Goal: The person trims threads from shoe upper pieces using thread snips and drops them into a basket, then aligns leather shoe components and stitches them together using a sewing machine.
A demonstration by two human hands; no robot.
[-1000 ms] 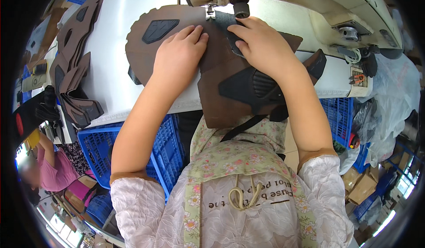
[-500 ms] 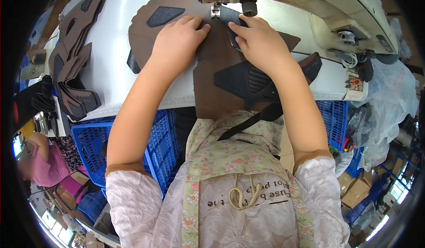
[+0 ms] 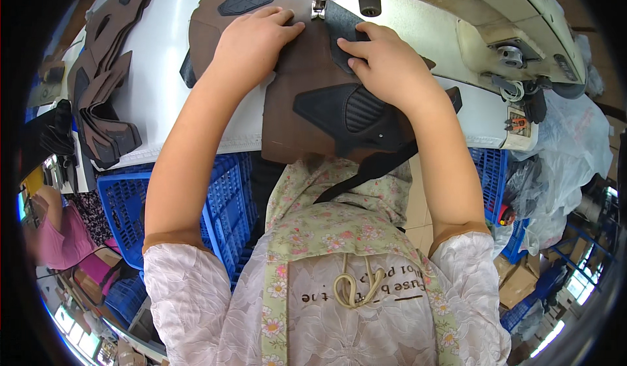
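Observation:
A large brown sheet piece (image 3: pixel 294 114) with black patches lies under the sewing machine's presser foot (image 3: pixel 319 7). My left hand (image 3: pixel 251 46) rests on its left part with fingers stretched out, below a black diamond-shaped patch (image 3: pixel 245 1). On the other side, my right hand (image 3: pixel 388 62) has its fingers apart, with fingertips pressing a smooth black patch (image 3: pixel 341 33) just right of the foot. A ribbed black patch (image 3: pixel 353 118) sits on the brown sheet nearer to me. The sheet hangs over the table's front edge.
Stacked brown cut pieces (image 3: pixel 104 92) lie at the table's left. The sewing machine's arm (image 3: pixel 509 13) spans the far right, and orange snips (image 3: pixel 517 124) sit at the right corner. Below the table are blue crates (image 3: pixel 124 199). Another person (image 3: pixel 62 235) sits at the lower left.
The brown sheet has turned, its near part swinging left. Both hands have stayed on it, the left moving slightly left and away from me. My right fingers remain on the smooth black patch.

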